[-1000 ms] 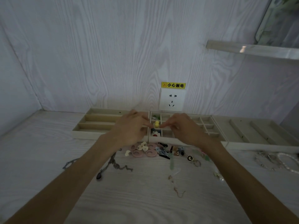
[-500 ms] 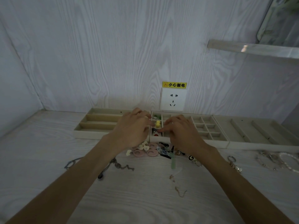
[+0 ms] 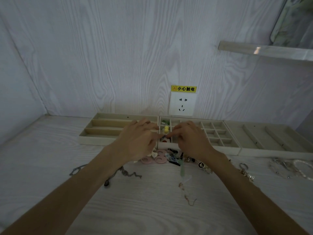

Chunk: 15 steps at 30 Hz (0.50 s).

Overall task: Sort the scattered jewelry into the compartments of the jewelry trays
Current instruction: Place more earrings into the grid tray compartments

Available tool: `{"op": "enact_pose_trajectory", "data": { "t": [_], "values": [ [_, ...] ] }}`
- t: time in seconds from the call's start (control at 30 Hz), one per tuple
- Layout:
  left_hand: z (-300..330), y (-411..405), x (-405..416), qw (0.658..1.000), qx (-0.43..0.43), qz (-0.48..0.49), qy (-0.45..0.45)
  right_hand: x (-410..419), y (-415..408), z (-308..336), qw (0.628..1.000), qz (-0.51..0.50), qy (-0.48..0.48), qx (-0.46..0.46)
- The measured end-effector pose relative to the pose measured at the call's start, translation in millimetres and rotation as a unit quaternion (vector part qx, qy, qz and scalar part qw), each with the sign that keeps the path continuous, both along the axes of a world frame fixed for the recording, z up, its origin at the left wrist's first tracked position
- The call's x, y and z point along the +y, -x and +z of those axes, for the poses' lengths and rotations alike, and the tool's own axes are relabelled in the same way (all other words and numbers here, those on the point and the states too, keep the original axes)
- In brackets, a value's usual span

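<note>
We see three beige trays in a row against the wall. The middle one's left compartments hold a yellow piece and a red piece. Loose jewelry lies scattered on the counter before them.

- A home dressing or vanity corner, by the look of it.
- Pale wood-grain worktop and matching wall panels.
- Wall socket under a yellow warning label.
- Glass shelf below a mirror edge.
- Beige jewelry trays against the wall.
</note>
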<state>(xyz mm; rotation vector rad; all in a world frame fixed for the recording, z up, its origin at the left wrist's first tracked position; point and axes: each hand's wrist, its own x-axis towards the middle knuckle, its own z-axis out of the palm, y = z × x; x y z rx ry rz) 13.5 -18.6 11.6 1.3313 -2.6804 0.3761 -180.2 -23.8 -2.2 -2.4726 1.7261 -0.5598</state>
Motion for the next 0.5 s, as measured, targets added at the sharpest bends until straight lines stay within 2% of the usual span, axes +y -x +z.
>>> {"op": "enact_pose_trajectory", "data": {
  "t": [0.1, 0.17, 0.27, 0.4, 0.5],
  "values": [
    [4.4, -2.4, -7.7, 0.999, -0.036, -0.02, -0.009, -4.3, -1.4, -0.2, 0.999, -0.011, -0.014, -0.029],
    [4.4, -5.1, -14.5, 0.999, -0.025, -0.025, -0.04, -7.6, -3.6, -1.2, 0.998, -0.009, -0.028, -0.054],
    [-1.6, -5.3, -18.5, 0.992, 0.087, -0.014, -0.086, -12.9, -5.4, -2.4, 0.992, 0.0, -0.04, -0.122],
    [-3.5, 0.8, -17.3, 0.967, 0.242, 0.052, -0.059, -15.0, -6.8, -0.6, 0.983, 0.0, -0.025, -0.182],
    [0.8, 2.8, -21.5, 0.941, 0.307, 0.103, -0.094, -16.3, -7.6, 5.6, 0.994, 0.018, 0.031, -0.101]
  ]
}}
